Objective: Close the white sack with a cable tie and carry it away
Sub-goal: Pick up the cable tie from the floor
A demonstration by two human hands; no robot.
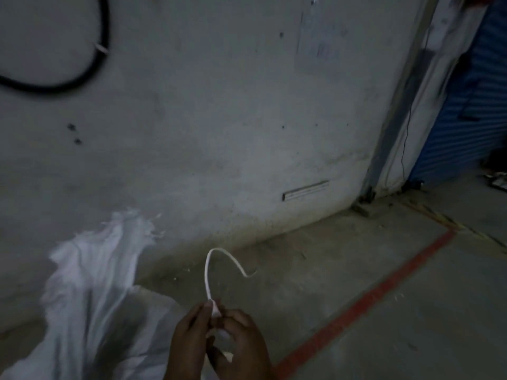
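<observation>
A grey wall (pixel 219 119) fills most of my view, above a concrete floor (pixel 411 311) crossed by a red line (pixel 365 301). The white sack (pixel 90 292) stands at lower left, its neck loose and untied. My left hand (pixel 189 341) and right hand (pixel 241 344) meet just beside it, fingers pinching the base of the cable tie (pixel 208 270), which arches up, free end drooping right.

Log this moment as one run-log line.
stage: tie prep | left hand and right hand: both pinching cable tie base, free end curling up | white sack: top loose, untied | floor: red line
</observation>
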